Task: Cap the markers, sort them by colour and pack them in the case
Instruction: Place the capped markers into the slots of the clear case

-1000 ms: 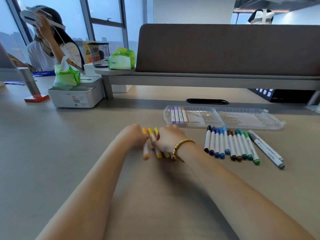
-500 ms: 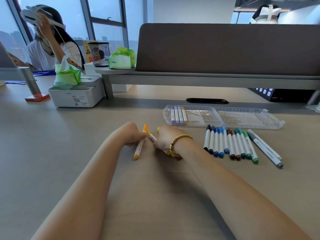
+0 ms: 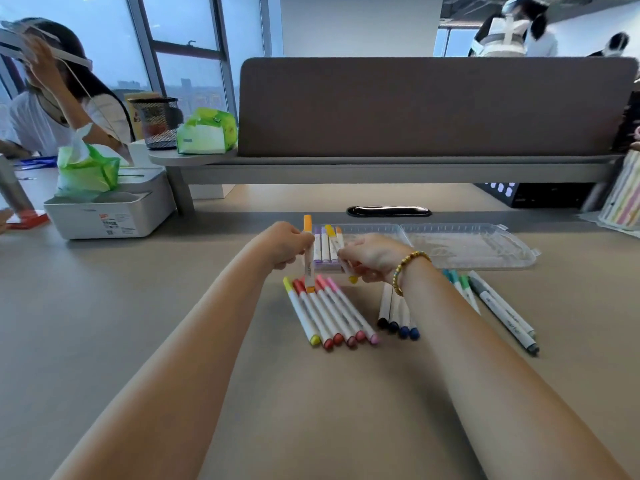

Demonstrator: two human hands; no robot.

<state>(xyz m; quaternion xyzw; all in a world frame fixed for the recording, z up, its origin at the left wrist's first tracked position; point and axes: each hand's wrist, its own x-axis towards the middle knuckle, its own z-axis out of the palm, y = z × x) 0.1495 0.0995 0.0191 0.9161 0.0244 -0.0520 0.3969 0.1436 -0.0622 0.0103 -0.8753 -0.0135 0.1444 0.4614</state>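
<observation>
Setting: open-plan office. Evidence: long shared desk [image 3: 104,323] with a fabric divider panel [image 3: 433,105] on a raised shelf [image 3: 346,166], cable slot [image 3: 388,211] in the desktop, mesh pen cup [image 3: 156,122], tissue box [image 3: 114,209]. Floor-to-ceiling windows [image 3: 187,64] overlook city buildings. 1 seated person [image 3: 55,109] at far left.

Soft, even daylight enters through the windows [image 3: 187,50] at ten o'clock, slightly washed out. Shadows on the desk [image 3: 104,323] are faint and diffuse. Wide-angle distortion bows the edges. Figures at one o'clock are motion-blurred; overall detail is mildly soft.
</observation>
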